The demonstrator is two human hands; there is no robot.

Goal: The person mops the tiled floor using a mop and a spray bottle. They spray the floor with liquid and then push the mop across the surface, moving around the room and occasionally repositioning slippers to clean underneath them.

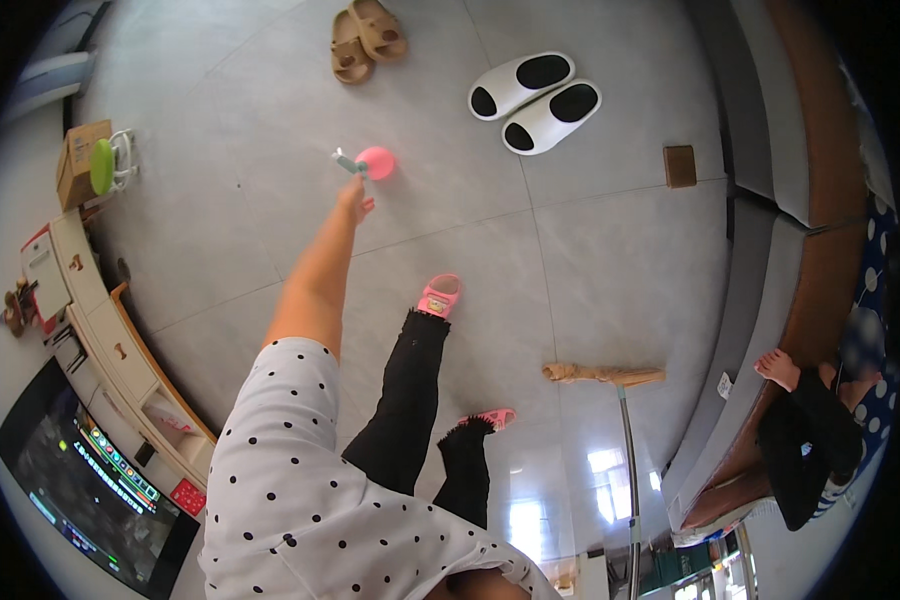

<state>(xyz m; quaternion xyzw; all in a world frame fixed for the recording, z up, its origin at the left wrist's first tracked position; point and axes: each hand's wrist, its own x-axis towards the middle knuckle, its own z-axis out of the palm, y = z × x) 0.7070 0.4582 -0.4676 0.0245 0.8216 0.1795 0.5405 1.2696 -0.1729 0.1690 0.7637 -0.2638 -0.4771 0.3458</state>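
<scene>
My left arm, in a white sleeve with black dots, stretches forward over the floor. At its end my left hand (354, 200) is closed around the neck of a spray bottle (378, 163). The bottle has a round pink body and a teal head with a white tip. Some of my fingers are hidden behind the grip. My right hand is out of sight. To my right a mop (605, 374) with a brown cloth head rests on the floor. Its grey pole (630, 470) runs down to the lower edge, and whatever holds it does not show.
Brown sandals (362, 40) and white slippers (537, 100) lie ahead on grey tiles. A small brown block (680, 166) is near the sofa (780, 330), where another person (815, 430) sits. On the left stand a cabinet (110, 330), a television (80, 480) and a cardboard box (80, 165).
</scene>
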